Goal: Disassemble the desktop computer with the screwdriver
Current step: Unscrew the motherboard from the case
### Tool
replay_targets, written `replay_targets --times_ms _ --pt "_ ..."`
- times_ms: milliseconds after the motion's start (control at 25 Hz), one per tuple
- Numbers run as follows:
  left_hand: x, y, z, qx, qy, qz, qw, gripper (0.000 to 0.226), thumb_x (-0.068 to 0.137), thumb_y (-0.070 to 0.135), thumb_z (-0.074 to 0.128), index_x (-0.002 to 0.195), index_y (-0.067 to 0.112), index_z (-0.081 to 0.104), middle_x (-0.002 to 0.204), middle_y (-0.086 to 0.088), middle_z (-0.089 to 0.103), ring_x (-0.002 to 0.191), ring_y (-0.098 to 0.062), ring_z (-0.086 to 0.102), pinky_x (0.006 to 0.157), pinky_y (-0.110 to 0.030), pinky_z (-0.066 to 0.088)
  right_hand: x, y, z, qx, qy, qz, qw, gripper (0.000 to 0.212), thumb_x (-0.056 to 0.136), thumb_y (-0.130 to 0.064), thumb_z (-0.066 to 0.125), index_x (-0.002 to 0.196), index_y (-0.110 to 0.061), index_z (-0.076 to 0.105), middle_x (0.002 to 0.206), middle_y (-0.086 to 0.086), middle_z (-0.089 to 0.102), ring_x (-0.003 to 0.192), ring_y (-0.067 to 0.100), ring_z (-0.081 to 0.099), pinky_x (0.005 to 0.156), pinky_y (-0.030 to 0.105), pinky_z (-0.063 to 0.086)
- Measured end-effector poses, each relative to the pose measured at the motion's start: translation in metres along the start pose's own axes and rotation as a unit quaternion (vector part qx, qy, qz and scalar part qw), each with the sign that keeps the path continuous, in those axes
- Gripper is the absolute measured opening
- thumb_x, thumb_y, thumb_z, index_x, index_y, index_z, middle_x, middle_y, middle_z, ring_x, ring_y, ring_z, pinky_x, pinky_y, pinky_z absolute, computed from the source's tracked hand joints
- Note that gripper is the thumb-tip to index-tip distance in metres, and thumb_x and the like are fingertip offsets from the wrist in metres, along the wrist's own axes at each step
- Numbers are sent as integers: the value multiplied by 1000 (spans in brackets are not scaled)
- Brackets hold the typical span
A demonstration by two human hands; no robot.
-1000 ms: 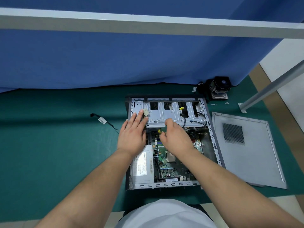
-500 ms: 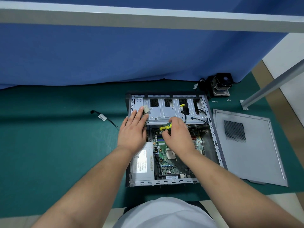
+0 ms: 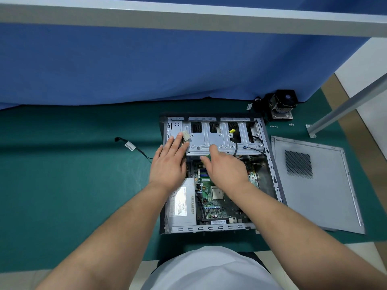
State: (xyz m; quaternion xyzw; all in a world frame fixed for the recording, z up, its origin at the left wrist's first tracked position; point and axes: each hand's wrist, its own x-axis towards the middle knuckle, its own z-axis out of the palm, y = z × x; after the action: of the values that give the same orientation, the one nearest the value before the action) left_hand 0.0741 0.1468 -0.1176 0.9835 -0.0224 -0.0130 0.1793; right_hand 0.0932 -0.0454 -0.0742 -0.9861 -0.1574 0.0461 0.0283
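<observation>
- White shirt of the person, at the near edge of the table; both bare forearms reach forward from it over the computer.
- Green table mat, carrying everything below.
- Open computer case, lying flat near the middle of the near edge, its inside facing up.
- Grey power supply, in the near-left corner of the case.
- Green circuit board with a square chip, just right of the power supply.
- Left hand, fingers straight and lying flat, fingertips touching a white cable plug on the metal drive cage.
- Right hand, palm down over the board, index finger stretched onto the cage's near edge, a sliver of the yellow-green screwdriver showing under its fingers; whether it grips the tool cannot be told.
- Grey side panel, flat just right of the case.
- Loose black cable, left of the case.
- Small screws and black cooler fan, at the far-right corner.
- Blue curtain, along the far edge.
</observation>
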Motion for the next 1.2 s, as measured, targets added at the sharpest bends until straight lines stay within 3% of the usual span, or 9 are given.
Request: replay_targets --times_ms 320,480,560,640,720,800,920,1080,1200 --pt "-1 0 0 2 -2 -1 1000 58 102 30 43 158 35 33 172 12 4 159 -16 8 128 -42 12 3 10 -7 -19 -28 -82 996 25 99 -24 48 122 -12 48 112 8 56 102 28 53 85 38 44" --pt "0 0 1 2 -2 0 1000 57 102 31 43 158 35 33 172 12 4 158 -15 7 128 -43 13 -4 18 -4 140 -39 -50 988 29 101 -27 58 129 -23 53 113 4 49 111 23 47 95 36 46" --pt "-1 0 1 2 -2 -1 1000 58 101 30 43 158 35 33 172 13 4 158 -15 8 128 -43 13 -6 12 0 163 -39 -20 986 31 104 -38 51 130 -22 50 112 4 54 110 25 51 91 39 49" --pt "0 -1 1 2 -2 0 1000 58 101 30 44 158 35 33 172 13 5 158 -15 9 128 -43 13 -5 3 2 97 -26 -3 995 39 106 -51 33 124 -19 44 95 4 63 90 26 60 67 39 50" --pt "0 -1 1 2 -1 1 1000 58 101 30 44 158 34 34 172 12 6 158 -16 9 128 -43 14 -3 -1 3 34 -1 -9 999 36 106 -50 27 114 -18 42 78 0 61 71 25 60 51 35 38" --pt "0 -2 1 1 1 1 1000 57 101 30 44 157 35 34 172 12 7 158 -16 10 128 -43 15 -1 3 1 35 -1 -25 999 25 103 -38 40 113 -16 45 89 2 61 83 25 58 61 36 39" --pt "0 -1 1 4 -2 1 1000 58 101 30 44 158 36 32 172 12 6 158 -15 9 128 -43 14 0 9 -3 37 -28 -32 998 33 93 -33 46 121 -16 47 106 5 58 98 28 53 80 41 46" --pt "-1 -1 0 4 -1 1 1000 60 101 30 43 159 37 30 172 13 5 159 -15 8 128 -42 13 -2 5 -2 6 -19 -33 999 32 107 -46 33 121 -18 40 88 5 62 78 29 62 59 37 44" --pt "-1 -1 0 1 0 0 1000 60 101 30 43 159 38 30 172 13 5 159 -15 7 128 -41 11 -5 2 -3 31 -29 -48 998 32 96 -31 44 124 -16 42 105 6 59 96 27 57 76 40 48"
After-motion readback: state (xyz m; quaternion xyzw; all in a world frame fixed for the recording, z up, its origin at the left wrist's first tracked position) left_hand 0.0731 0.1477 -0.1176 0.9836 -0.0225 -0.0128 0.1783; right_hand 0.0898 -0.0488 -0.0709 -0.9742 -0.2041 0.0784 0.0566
